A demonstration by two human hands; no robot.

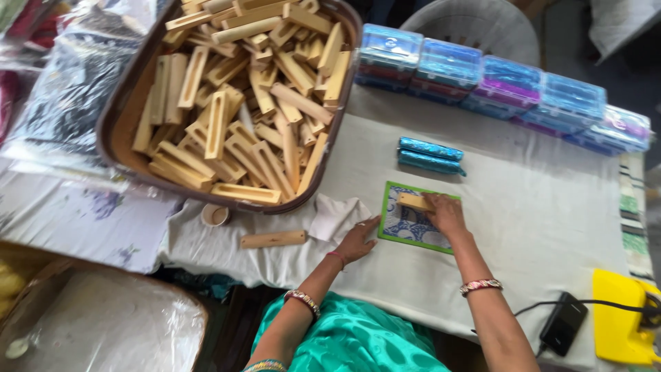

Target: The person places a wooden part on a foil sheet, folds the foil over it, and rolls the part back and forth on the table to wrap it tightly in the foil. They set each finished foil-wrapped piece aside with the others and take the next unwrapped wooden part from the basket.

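Observation:
My right hand (446,214) presses a small wooden block (415,201) down onto a blue patterned sheet with a green border (406,227) that lies on the white cloth. My left hand (357,241) rests flat on the cloth just left of the sheet, fingers touching its edge. Two finished blocks wrapped in shiny blue (430,155) lie side by side just beyond the sheet. A bare wooden block (273,239) lies on the cloth to the left of my left hand.
A big brown tub (117,117) full of wooden blocks sits at far left. A white rag (334,215) and small round cup (215,215) lie near it. Clear blue boxes (502,86) line the far edge. A black adapter (563,322) and yellow tool (623,324) sit at right.

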